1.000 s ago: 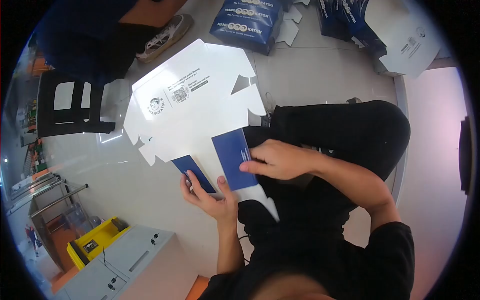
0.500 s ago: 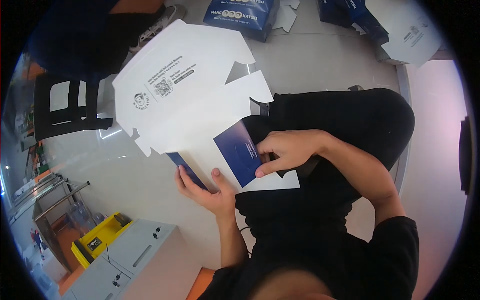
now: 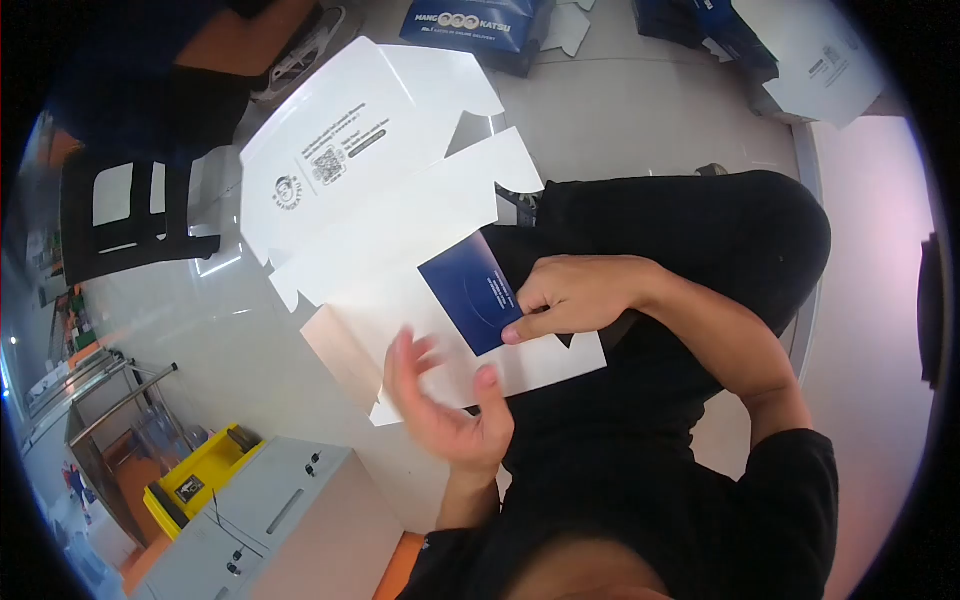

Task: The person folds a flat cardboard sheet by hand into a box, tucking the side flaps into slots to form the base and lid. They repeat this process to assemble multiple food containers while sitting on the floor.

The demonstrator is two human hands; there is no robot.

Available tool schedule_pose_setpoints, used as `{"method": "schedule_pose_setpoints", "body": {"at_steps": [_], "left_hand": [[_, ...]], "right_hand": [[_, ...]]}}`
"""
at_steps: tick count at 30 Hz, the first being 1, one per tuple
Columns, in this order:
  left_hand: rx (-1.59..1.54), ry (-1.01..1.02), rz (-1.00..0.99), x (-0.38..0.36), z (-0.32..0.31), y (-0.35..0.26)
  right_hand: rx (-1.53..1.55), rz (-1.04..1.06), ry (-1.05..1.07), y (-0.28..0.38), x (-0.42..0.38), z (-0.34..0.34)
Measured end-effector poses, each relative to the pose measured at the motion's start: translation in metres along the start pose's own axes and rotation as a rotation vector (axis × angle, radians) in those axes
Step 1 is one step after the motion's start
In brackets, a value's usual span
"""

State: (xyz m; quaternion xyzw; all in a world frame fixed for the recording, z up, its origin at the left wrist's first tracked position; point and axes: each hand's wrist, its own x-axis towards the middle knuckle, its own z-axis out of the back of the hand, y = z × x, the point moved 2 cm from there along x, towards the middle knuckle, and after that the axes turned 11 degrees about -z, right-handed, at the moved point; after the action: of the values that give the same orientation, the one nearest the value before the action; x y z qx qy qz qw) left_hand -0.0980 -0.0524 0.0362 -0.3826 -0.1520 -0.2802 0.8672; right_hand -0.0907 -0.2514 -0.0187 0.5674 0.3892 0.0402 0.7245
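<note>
A partly folded cardboard box blank (image 3: 400, 240), white inside and printed with a QR code, lies across my lap. Its right side flap is folded inward, showing a navy blue outer face (image 3: 468, 290). My right hand (image 3: 580, 295) pinches the edge of that flap between thumb and fingers. Just above the lower part of the blank, my left hand (image 3: 450, 405) is raised with fingers apart, slightly blurred, holding nothing. The left side flap (image 3: 345, 350) lies folded outward near it, white side up.
Blue printed boxes (image 3: 470, 35) stand on the floor ahead, and another white blank (image 3: 815, 75) lies at the upper right. A black chair-like frame (image 3: 140, 210) is at left. Lower left are a yellow bin (image 3: 205, 475) and a grey cabinet (image 3: 270, 510). Another person's leg (image 3: 140, 80) shows upper left.
My left hand has let go of the left side flap and moved right and down. That flap has swung open outward. My right hand still holds the right flap.
</note>
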Motion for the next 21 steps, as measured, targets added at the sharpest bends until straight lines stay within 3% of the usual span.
{"method": "schedule_pose_setpoints", "body": {"at_steps": [1,3,5,8,10,13,15,18,21], "left_hand": [[-0.438,0.102,0.274,0.005,-0.012,-0.001],[-0.462,0.075,0.289,0.013,-0.029,0.009],[-0.626,0.111,0.426,0.017,-0.037,0.017],[-0.600,0.188,0.420,0.017,-0.037,0.016],[-0.595,0.265,0.401,0.016,-0.037,0.016],[-0.727,0.205,0.553,0.017,-0.039,0.013],[-0.789,0.209,0.622,0.019,-0.037,0.014],[-0.825,0.056,0.552,0.025,-0.038,0.015],[-0.995,-0.151,0.593,0.042,-0.042,0.013]], "right_hand": [[-0.006,0.011,0.042,0.001,-0.001,0.001],[-0.003,0.045,0.030,-0.001,-0.003,-0.001],[0.013,0.074,0.003,-0.006,-0.002,-0.001],[0.316,0.193,-0.340,-0.013,0.011,0.004],[0.276,0.161,-0.366,-0.007,0.010,0.007],[0.234,0.111,-0.409,-0.007,0.009,0.006],[0.273,0.203,-0.426,-0.003,0.000,0.009],[0.507,0.121,-0.176,-0.014,-0.027,0.019],[0.853,0.478,-0.167,-0.013,-0.064,0.012]]}}
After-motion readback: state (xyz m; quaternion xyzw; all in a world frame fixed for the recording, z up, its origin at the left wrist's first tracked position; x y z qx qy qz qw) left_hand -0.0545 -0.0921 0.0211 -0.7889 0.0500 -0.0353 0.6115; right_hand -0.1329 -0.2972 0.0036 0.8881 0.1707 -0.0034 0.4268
